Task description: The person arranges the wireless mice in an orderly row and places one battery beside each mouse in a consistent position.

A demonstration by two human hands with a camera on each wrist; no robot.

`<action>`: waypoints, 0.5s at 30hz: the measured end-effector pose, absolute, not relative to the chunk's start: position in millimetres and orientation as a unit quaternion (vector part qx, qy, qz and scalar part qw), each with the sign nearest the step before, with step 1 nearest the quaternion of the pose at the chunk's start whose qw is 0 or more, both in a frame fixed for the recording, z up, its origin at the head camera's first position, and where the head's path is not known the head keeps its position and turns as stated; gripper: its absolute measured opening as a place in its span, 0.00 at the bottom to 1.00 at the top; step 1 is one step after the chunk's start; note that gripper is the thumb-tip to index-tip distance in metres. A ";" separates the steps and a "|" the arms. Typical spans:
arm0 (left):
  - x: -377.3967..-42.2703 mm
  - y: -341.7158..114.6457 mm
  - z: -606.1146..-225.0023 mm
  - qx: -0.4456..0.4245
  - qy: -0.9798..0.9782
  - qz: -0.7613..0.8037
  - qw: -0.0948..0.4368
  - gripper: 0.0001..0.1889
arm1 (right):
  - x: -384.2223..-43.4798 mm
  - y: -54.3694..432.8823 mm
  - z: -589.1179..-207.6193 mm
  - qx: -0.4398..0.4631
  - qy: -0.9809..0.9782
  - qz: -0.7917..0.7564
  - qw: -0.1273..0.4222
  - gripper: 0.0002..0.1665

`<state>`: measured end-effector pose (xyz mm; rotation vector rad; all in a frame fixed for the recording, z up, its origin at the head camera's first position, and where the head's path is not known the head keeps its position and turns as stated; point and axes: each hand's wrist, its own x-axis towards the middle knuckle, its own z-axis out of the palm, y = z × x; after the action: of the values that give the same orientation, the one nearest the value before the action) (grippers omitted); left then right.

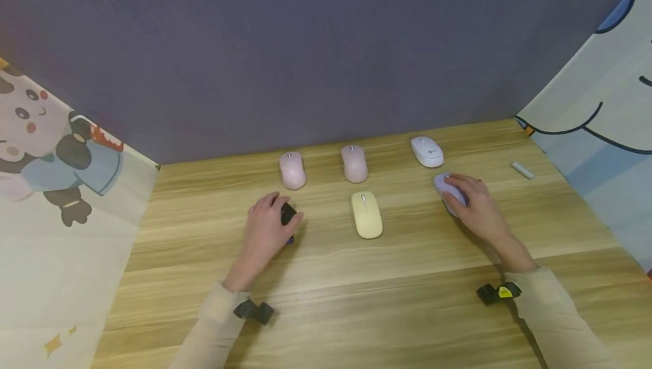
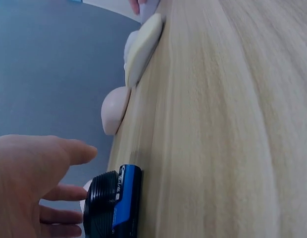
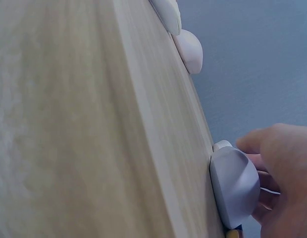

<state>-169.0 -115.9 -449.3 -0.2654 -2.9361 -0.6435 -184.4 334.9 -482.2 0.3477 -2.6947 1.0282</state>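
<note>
My left hand (image 1: 265, 224) is over a black ridged object (image 2: 101, 198) with a blue-and-black cylindrical part (image 2: 126, 201) along its side. The thumb stands apart from it in the left wrist view, while the other fingers reach behind it. Contact there is unclear. My right hand (image 1: 476, 205) is at a lavender computer mouse (image 1: 443, 188) on the table, fingers loosely bent around its far side. The thumb hovers over its near side, and a gap shows between thumb and shell in the right wrist view. Between the hands lies a yellow mouse (image 1: 367, 216).
Two pink mice (image 1: 292, 172) (image 1: 354, 164) and a white mouse (image 1: 427, 152) form a row near the dark back panel (image 1: 326, 58). A small grey stick (image 1: 522, 170) lies at the right. Printed panels (image 1: 606, 125) flank the wooden table (image 1: 326, 307).
</note>
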 end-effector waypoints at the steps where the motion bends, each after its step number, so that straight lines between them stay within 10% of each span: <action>1: -169.2 -116.4 -449.6 -0.082 -0.973 -0.208 0.059 0.29 | -184.3 335.0 -482.0 0.117 -0.922 0.351 0.117 0.23; 15: -172.1 -121.3 -453.4 -0.030 -0.983 -0.183 -0.009 0.44 | -184.1 335.3 -482.5 0.112 -0.925 0.343 0.117 0.23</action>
<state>-172.1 -121.3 -453.4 -0.0934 -3.1054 -0.5797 -184.1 335.3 -482.5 0.3265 -2.7090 1.0027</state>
